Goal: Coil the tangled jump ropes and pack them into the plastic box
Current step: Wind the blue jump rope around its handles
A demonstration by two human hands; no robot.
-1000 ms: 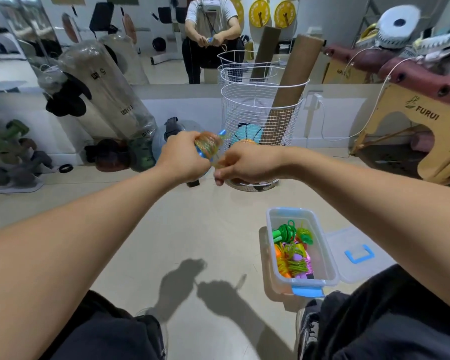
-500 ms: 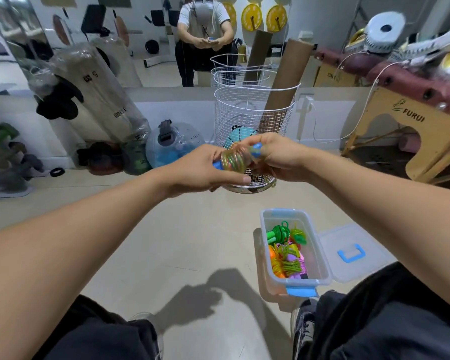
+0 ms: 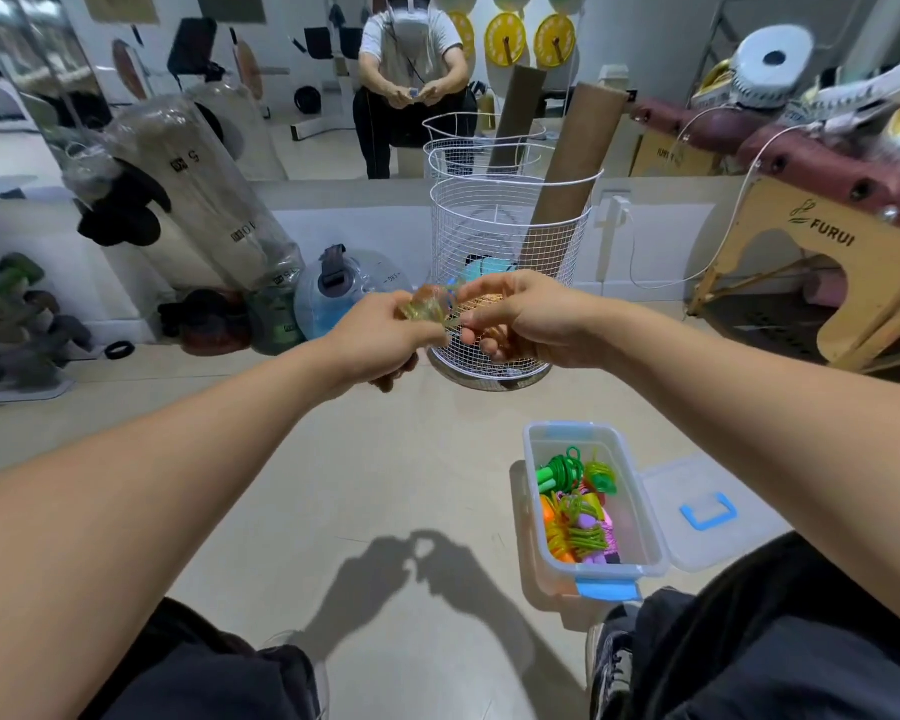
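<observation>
Knees in dark trousers [image 3: 801,641] frame the near floor. Just ahead on the right stands a clear plastic box [image 3: 640,517] holding coiled ropes [image 3: 578,506] in green, orange and purple, its lid [image 3: 718,511] flat beside it. Farther out, the left hand [image 3: 380,335] and right hand [image 3: 526,317] meet, both curled round one blurred yellowish rope bundle [image 3: 430,309] in the air. Behind them stands a white wire basket [image 3: 510,236] with a cardboard tube [image 3: 572,163] in it.
</observation>
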